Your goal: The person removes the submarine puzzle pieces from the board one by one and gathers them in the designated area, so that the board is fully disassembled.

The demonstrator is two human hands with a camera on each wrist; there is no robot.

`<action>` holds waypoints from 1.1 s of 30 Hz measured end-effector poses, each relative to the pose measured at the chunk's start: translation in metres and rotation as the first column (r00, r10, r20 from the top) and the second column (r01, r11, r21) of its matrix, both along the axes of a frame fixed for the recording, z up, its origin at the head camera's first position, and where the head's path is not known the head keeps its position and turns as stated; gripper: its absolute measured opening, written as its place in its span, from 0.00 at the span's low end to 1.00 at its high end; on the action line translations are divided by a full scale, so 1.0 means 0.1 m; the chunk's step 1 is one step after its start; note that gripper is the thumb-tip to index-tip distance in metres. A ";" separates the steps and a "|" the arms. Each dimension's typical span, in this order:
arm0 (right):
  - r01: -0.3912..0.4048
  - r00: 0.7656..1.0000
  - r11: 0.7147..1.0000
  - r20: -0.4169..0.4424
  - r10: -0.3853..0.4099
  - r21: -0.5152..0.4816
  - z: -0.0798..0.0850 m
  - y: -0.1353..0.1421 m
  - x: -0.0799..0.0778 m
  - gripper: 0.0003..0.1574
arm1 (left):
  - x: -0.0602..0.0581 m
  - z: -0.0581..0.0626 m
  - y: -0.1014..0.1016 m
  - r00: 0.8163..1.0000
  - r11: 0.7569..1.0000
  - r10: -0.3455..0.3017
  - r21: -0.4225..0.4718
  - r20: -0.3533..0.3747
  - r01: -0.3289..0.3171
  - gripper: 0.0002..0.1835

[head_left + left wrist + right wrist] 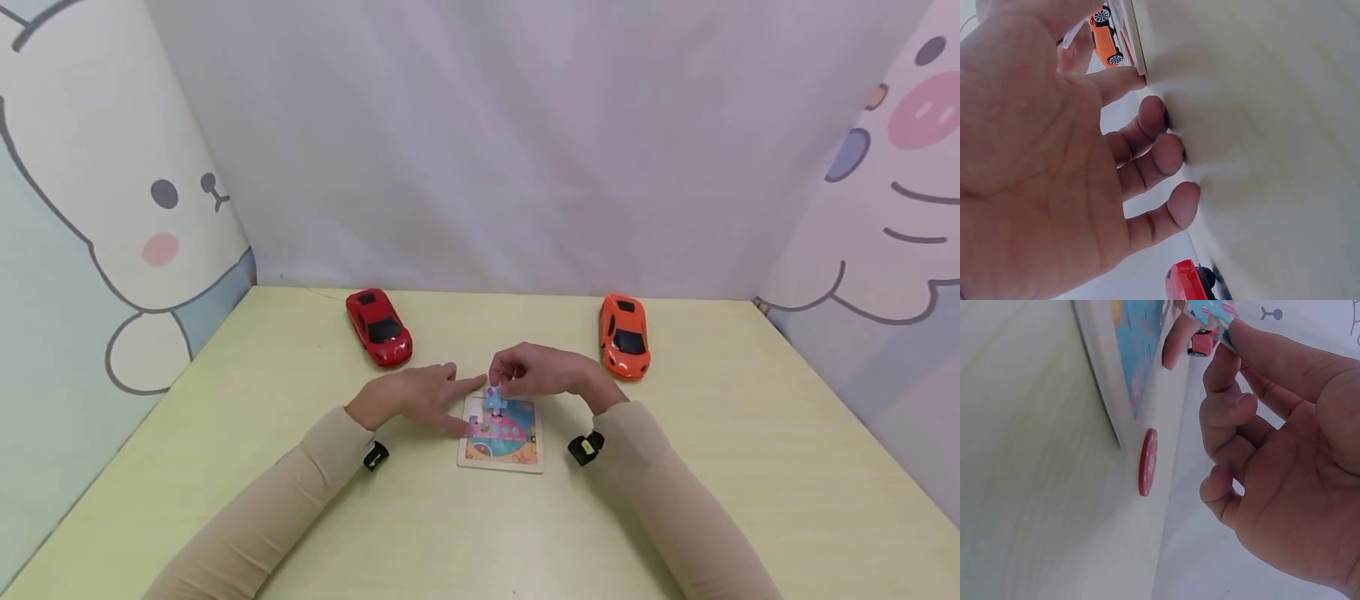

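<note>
A small jigsaw puzzle in a pale frame lies on the table, with a colourful picture and a pale bare patch in its upper left part. My right hand pinches a light-blue puzzle piece between thumb and forefinger, tilted over the upper part of the board; the right wrist view shows the piece at the fingertips. My left hand lies at the board's left side, forefinger stretched towards its top corner and thumb on the left edge. The left hand's other fingers are spread beside the board.
A red toy car stands at the back left and an orange toy car at the back right. A flat red piece with pale dots lies near the board's corner. Printed cloth walls border the table.
</note>
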State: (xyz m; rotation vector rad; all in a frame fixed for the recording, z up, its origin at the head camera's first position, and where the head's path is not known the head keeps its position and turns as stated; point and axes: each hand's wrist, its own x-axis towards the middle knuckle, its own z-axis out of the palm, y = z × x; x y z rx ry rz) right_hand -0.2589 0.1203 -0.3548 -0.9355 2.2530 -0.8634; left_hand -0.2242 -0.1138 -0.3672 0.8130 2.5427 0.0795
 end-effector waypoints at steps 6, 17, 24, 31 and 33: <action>0.028 1.000 1.000 -0.013 -0.028 0.007 0.06 0.10 -0.03 0.04 | -0.01 -0.02 -0.03 0.999 0.999 -0.037 0.029 0.003 0.037 0.45; 0.053 0.998 0.999 -0.029 -0.053 0.008 0.16 0.26 -0.07 0.03 | -0.04 -0.03 -0.05 0.997 0.995 -0.081 0.055 0.007 0.080 0.45; 0.069 0.998 0.997 -0.001 -0.069 -0.027 0.20 0.38 -0.11 0.05 | -0.03 -0.04 -0.04 0.998 0.997 -0.055 0.046 0.009 0.054 0.44; 0.143 0.989 0.990 0.034 -0.142 -0.005 0.22 0.51 -0.13 0.05 | -0.03 -0.04 -0.02 1.000 0.999 -0.030 0.044 0.002 0.030 0.44; 0.143 0.989 0.990 0.026 -0.143 0.012 0.22 0.54 -0.14 0.06 | -0.03 -0.04 -0.01 0.999 0.998 -0.033 0.047 0.002 0.033 0.44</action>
